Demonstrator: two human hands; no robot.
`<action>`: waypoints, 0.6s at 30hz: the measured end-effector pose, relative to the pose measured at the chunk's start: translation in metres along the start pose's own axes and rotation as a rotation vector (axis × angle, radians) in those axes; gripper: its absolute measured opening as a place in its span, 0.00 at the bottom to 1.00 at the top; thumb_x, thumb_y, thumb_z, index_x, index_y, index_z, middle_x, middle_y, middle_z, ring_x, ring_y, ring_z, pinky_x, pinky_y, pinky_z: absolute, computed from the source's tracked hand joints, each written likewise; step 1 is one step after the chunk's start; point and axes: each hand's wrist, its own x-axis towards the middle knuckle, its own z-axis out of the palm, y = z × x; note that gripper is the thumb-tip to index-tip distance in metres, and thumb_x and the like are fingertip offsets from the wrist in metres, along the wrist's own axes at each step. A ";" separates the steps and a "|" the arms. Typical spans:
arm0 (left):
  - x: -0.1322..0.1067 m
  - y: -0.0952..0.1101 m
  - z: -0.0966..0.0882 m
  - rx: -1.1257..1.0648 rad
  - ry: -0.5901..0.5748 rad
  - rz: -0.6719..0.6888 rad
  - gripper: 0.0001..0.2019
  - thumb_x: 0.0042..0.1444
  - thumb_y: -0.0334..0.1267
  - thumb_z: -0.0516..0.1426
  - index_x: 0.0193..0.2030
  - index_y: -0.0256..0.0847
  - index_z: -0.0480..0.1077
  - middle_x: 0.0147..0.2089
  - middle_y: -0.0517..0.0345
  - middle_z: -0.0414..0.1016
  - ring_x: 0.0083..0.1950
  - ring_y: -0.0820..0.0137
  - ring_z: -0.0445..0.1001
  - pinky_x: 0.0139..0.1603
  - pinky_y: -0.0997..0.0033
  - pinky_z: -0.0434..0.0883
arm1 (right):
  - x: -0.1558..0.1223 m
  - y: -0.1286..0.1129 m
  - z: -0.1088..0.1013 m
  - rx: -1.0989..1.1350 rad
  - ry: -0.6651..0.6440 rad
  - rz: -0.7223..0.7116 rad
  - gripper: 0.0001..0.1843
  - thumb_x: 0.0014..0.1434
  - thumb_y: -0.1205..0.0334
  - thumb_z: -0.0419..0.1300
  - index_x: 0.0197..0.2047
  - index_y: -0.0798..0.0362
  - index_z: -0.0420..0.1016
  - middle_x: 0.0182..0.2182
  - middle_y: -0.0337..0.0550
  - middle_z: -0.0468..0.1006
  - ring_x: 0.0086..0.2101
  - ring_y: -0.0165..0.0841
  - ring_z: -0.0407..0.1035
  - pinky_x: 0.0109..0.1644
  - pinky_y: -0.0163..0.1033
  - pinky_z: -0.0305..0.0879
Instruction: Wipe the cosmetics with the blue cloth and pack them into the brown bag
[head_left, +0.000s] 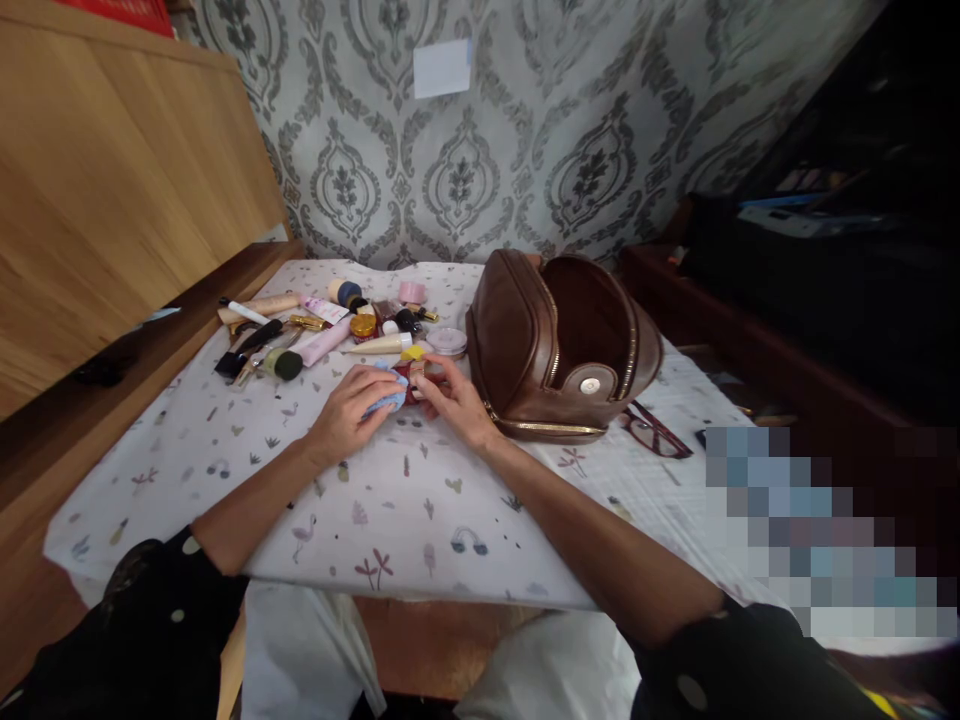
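My left hand (351,405) is closed round a light-blue cloth (388,388), pressing it against a small dark-red bottle (409,372) with a gold-toned cap. The cap end of this bottle is gripped by the fingers of my right hand (453,398). Much of the bottle is hidden by the fingers and the cloth, so its exact kind does not show. Just beyond my hands lie a cream tube (381,344), a round compact (446,342) and a small yellow piece (412,352). To the right stands a brown toiletry bag (517,340), unzipped at the top.
Several cosmetics, including a pink tube (325,342), a gold-lidded jar (363,327) and a pink jar (411,292), are spread at the back left of the patterned tablecloth (337,520). Glasses (654,432) rest right of the bag. A wooden panel (127,170) rises at left.
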 end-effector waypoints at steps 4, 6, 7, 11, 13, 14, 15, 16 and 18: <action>0.001 0.001 0.001 -0.020 0.004 -0.006 0.09 0.66 0.33 0.54 0.50 0.41 0.74 0.48 0.48 0.78 0.50 0.62 0.73 0.53 0.56 0.72 | 0.001 -0.001 0.000 0.000 0.004 0.032 0.31 0.53 0.39 0.66 0.52 0.47 0.64 0.29 0.33 0.72 0.23 0.27 0.67 0.26 0.34 0.67; 0.001 0.001 0.001 -0.036 0.006 -0.032 0.09 0.67 0.34 0.54 0.50 0.41 0.74 0.48 0.48 0.78 0.50 0.62 0.74 0.53 0.56 0.72 | 0.000 -0.001 -0.001 -0.001 0.000 0.028 0.31 0.53 0.41 0.66 0.53 0.47 0.64 0.31 0.35 0.73 0.24 0.28 0.68 0.27 0.34 0.68; 0.001 0.001 0.002 -0.043 0.010 -0.043 0.09 0.67 0.34 0.55 0.50 0.42 0.74 0.48 0.48 0.78 0.50 0.62 0.74 0.53 0.56 0.72 | -0.001 0.000 -0.001 -0.002 0.006 0.018 0.32 0.52 0.42 0.67 0.55 0.47 0.64 0.34 0.36 0.73 0.25 0.28 0.68 0.28 0.35 0.68; 0.001 -0.002 0.003 -0.046 0.032 -0.055 0.09 0.66 0.33 0.55 0.50 0.41 0.74 0.49 0.48 0.77 0.51 0.62 0.74 0.53 0.56 0.73 | -0.002 0.003 -0.002 -0.005 0.023 -0.017 0.38 0.51 0.46 0.68 0.61 0.48 0.61 0.41 0.41 0.73 0.28 0.27 0.67 0.30 0.35 0.69; 0.000 -0.003 0.003 -0.046 0.031 -0.048 0.09 0.66 0.33 0.55 0.51 0.41 0.73 0.49 0.48 0.77 0.51 0.62 0.74 0.54 0.56 0.72 | -0.002 0.004 -0.002 0.000 0.008 -0.011 0.38 0.52 0.47 0.68 0.62 0.49 0.61 0.42 0.41 0.73 0.27 0.26 0.67 0.30 0.35 0.69; 0.000 -0.003 0.003 -0.045 0.029 -0.046 0.09 0.66 0.33 0.55 0.51 0.41 0.73 0.49 0.48 0.77 0.51 0.62 0.74 0.54 0.56 0.72 | -0.002 0.004 -0.002 0.000 0.002 -0.007 0.38 0.53 0.46 0.67 0.62 0.49 0.61 0.42 0.41 0.73 0.26 0.26 0.66 0.29 0.35 0.68; 0.000 -0.004 0.002 -0.043 0.026 -0.047 0.09 0.66 0.33 0.55 0.51 0.41 0.73 0.49 0.48 0.77 0.51 0.62 0.74 0.54 0.56 0.72 | -0.001 0.004 -0.002 -0.004 0.000 -0.006 0.37 0.53 0.46 0.67 0.62 0.48 0.62 0.43 0.42 0.73 0.26 0.26 0.66 0.29 0.35 0.68; 0.000 -0.004 0.002 -0.039 0.023 -0.049 0.09 0.66 0.33 0.55 0.51 0.41 0.73 0.49 0.48 0.77 0.51 0.62 0.74 0.53 0.56 0.72 | -0.001 0.004 -0.002 -0.012 0.004 -0.007 0.36 0.53 0.46 0.67 0.61 0.48 0.62 0.43 0.42 0.74 0.26 0.26 0.66 0.28 0.35 0.68; 0.000 -0.005 0.001 -0.028 0.019 -0.052 0.10 0.66 0.33 0.55 0.51 0.41 0.73 0.49 0.48 0.77 0.50 0.62 0.74 0.53 0.56 0.73 | 0.000 0.004 -0.002 -0.034 0.018 -0.014 0.36 0.53 0.45 0.67 0.61 0.48 0.63 0.44 0.42 0.74 0.26 0.26 0.67 0.27 0.34 0.67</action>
